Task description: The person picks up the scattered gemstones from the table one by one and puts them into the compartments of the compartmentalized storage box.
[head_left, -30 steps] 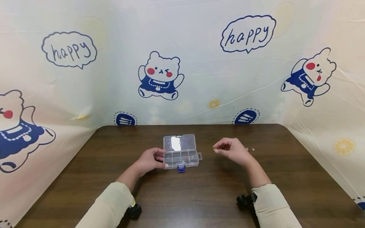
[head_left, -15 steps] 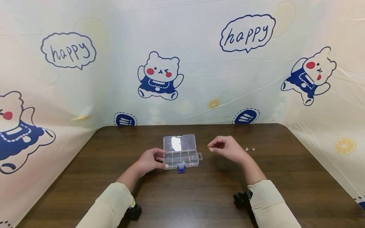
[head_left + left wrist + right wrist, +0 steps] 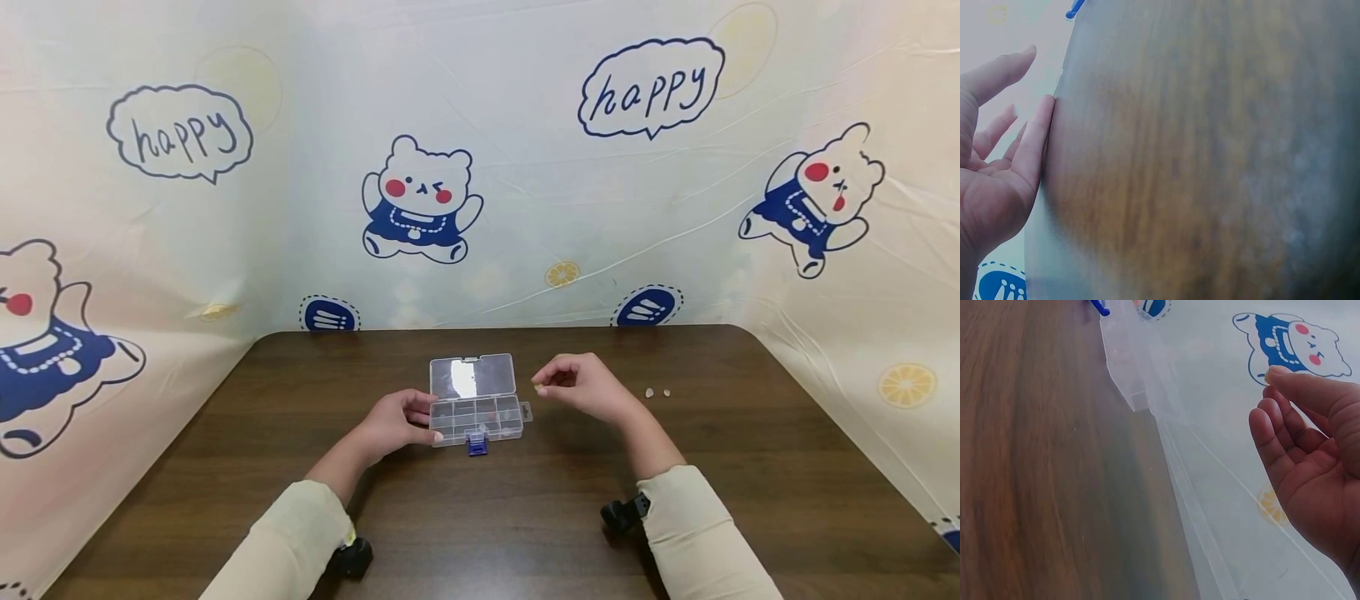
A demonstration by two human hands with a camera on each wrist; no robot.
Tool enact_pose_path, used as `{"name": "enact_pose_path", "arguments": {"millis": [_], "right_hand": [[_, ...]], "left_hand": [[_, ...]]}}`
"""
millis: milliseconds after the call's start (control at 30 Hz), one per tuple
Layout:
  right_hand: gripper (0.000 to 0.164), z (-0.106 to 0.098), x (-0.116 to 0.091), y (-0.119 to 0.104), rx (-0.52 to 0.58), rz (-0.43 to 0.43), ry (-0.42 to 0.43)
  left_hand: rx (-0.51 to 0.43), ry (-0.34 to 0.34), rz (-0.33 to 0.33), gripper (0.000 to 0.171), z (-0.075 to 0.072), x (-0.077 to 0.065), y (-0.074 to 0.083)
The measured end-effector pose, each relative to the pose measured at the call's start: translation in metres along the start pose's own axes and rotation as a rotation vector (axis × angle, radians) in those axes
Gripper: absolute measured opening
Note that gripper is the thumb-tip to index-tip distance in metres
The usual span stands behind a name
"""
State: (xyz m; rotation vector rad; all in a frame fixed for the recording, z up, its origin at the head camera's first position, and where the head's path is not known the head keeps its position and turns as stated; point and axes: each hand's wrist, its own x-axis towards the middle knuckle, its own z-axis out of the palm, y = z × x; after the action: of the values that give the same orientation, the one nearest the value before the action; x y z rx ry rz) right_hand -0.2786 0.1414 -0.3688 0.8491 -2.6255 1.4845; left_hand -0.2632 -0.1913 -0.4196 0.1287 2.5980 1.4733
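A clear plastic compartment box point(image 3: 465, 408) lies on the table with its lid point(image 3: 495, 375) swung back and a blue latch point(image 3: 477, 444) hanging at the front. My left hand point(image 3: 390, 427) holds the box's left end, thumb at the front corner and fingers by the hinge side. Just right of the lid, my right hand point(image 3: 588, 387) pinches a tiny yellowish piece point(image 3: 1269, 375) between thumb and forefinger, raised over the table. Its other fingers are loosely curled. Faint small bits show in the box's right-hand compartments.
Two small pale pieces, a larger one point(image 3: 649, 392) and a smaller one point(image 3: 667, 392), lie on the brown wooden table point(image 3: 480, 517) right of my right hand. A printed cloth point(image 3: 525, 208) stands around the table's back and sides.
My right hand has moved left toward the box with the tiny yellowish piece, away from the two pale pieces. The left hand and box have stayed put.
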Motion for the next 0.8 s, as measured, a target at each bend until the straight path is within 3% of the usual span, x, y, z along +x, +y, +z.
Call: {"name": "enact_pose_path", "arguments": {"millis": [800], "right_hand": [[0.010,0.019,0.022,-0.014,0.011,-0.021,-0.048]], "left_hand": [[-0.008,-0.006,-0.001,0.060,0.000,-0.001,0.003]]}}
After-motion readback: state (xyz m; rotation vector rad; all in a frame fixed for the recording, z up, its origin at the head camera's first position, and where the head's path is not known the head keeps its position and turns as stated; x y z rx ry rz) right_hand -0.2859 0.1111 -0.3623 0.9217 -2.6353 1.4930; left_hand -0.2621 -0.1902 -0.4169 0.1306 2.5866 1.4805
